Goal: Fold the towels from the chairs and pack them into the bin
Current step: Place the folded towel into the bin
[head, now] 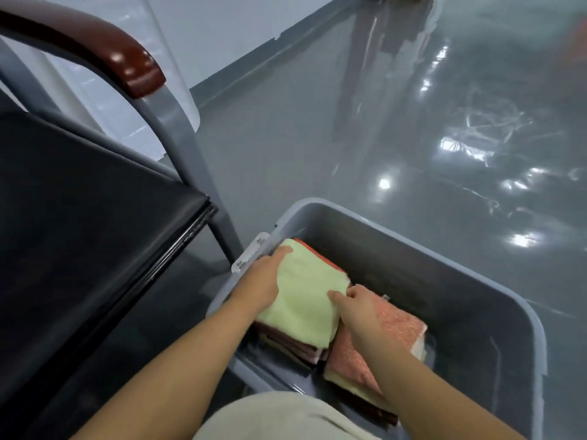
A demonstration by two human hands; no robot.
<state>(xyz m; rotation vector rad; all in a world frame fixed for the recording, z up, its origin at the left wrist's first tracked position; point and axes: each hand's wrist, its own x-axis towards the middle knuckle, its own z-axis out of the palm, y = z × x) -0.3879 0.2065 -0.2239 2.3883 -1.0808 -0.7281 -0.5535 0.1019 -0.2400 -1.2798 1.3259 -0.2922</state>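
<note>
Floor: glossy grey floor (317, 154), streaked with bright reflections, spreading far and right.
Wall: pale wall (222, 27) at top left, dark skirting strip at its foot.
Chair: black padded chair seat (79, 201) filling the left; curved grey metal frame (171, 122) topped by a reddish-brown wooden armrest (127, 58).
Bin: grey plastic bin (333, 206) on the floor, just beside the chair's front leg; white latch (251, 252) on its left rim.
Task's thing, right now: folded pale green towel (305, 290) inside the bin, topping the left stack against the left wall.
Under it: thin orange towel edge (320, 254) peeking out at the far side, dark red-brown folded stack (292, 344) below.
Neighbour: salmon-pink textured towel (397, 319) on a second stack, touching the first on its right.
Left hand (263, 277): flat along the green towel's left edge, fingers stretched toward its far corner, released; thumb hidden.
Right hand (362, 309): grasping the green towel's right edge, thumb on top, fingers curled down into the seam between the stacks.
Edges: left stack tight to the bin's left wall; pink stack close to the near wall.
Open room: bare bin bottom along the far wall and across the whole right side.
Near edge: beige-clad knee (286, 417) at the bottom, between the forearms.
</note>
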